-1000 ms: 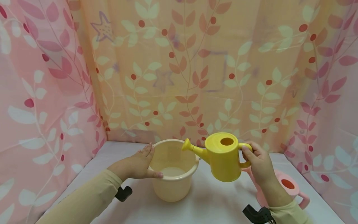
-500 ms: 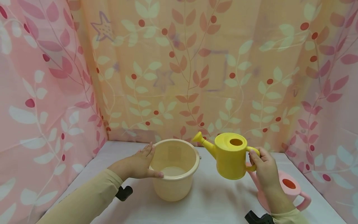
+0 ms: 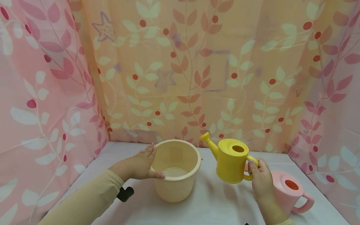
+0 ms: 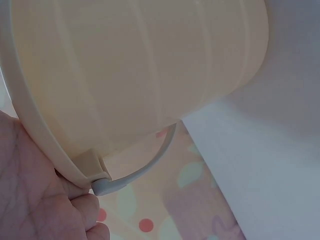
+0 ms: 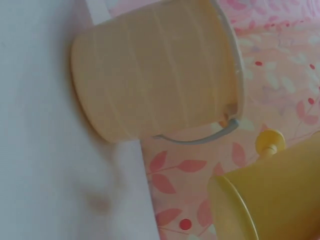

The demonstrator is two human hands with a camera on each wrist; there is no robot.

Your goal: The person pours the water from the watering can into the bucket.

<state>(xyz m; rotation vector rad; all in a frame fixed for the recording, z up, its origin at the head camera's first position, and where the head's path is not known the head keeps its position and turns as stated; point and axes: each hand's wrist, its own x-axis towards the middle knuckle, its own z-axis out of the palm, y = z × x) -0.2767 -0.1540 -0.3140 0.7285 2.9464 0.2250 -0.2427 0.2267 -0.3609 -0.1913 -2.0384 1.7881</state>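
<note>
A cream bucket [image 3: 174, 190] stands upright on the white table. My left hand [image 3: 139, 164] rests on its left rim, thumb along the front edge and fingers pointing to the back. The left wrist view shows the palm against the rim, beside the grey bail handle [image 4: 150, 165]. My right hand [image 3: 262, 179] grips the yellow watering can [image 3: 231, 165] by its handle, with the can raised above the table right of the bucket. Its spout points up and left. The right wrist view shows the can's base and spout head, but the gripping fingers are almost wholly hidden there.
A pink watering can [image 3: 287, 193] stands at the right, partly behind my right forearm. Leaf-patterned cloth [image 3: 197, 78] hangs at the back and both sides of the white table [image 3: 202, 203]. A little clear liquid seems to lie in the bucket's bottom.
The yellow watering can has moved right, away from the bucket's rim, then dropped slightly, its spout tilting further up. The left hand and bucket have stayed in place.
</note>
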